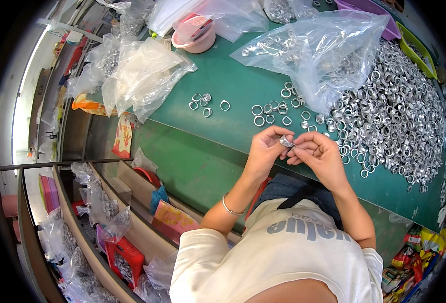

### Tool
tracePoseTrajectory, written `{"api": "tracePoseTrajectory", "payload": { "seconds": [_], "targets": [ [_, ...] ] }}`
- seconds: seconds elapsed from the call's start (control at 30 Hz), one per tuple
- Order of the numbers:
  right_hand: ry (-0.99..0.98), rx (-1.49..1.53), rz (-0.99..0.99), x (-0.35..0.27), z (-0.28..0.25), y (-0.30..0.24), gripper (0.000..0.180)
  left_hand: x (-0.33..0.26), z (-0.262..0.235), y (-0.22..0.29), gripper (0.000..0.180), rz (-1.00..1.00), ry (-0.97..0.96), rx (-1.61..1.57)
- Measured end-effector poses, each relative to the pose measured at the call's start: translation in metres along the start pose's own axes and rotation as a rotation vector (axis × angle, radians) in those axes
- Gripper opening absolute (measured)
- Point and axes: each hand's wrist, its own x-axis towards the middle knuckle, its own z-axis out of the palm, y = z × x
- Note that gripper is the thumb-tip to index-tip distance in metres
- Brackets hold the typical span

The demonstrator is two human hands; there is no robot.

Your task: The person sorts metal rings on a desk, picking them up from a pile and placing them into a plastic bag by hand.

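Green tabletop (172,106) runs across the workroom, with wooden shelving (76,212) on the left side, where bagged metal parts and a red plastic basket (132,255) sit. On the tabletop's right half spreads a large heap of silver-coloured metal rings (384,121); a clear plastic bag (329,65) holding more metal pieces lies against its left side. Beyond the heap stand a purple tray (393,31) and a yellow-green tray (420,56).

Seated at the near edge, the person in a cream T-shirt (283,252) has both hands together, just left of the heap's near part. Their left hand (266,150) pinches a silver-coloured finger ring (286,142) between thumb and fingers, its band upward and in view. Their right hand (318,153) is close beside it, thumb and fingertips drawn narrowly together next to the ring; whether they grip it or some tiny piece is too small to tell. A bangle (231,206) circles the left wrist.

Past the hands, a loose cluster of rings (270,119) lies near the bag, and a smaller group of rings (207,112) lies farther left. At the far side, a pink basin (197,45) stands near a clear bag with pale contents (142,70).
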Motion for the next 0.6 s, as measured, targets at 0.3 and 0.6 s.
{"api": "tracePoseTrajectory", "payload": {
  "seconds": [0.3, 0.6],
  "targets": [
    [-0.058, 0.480, 0.212, -0.007, -0.011, -0.004, 0.022, -0.004, 0.010, -0.006, 0.011, 0.052, -0.048, 0.040],
    [0.045, 0.479, 0.134, -0.014, -0.031, 0.010, 0.024, -0.006, 0.002, -0.003, 0.014, -0.020, -0.006, 0.053]
  ]
}}
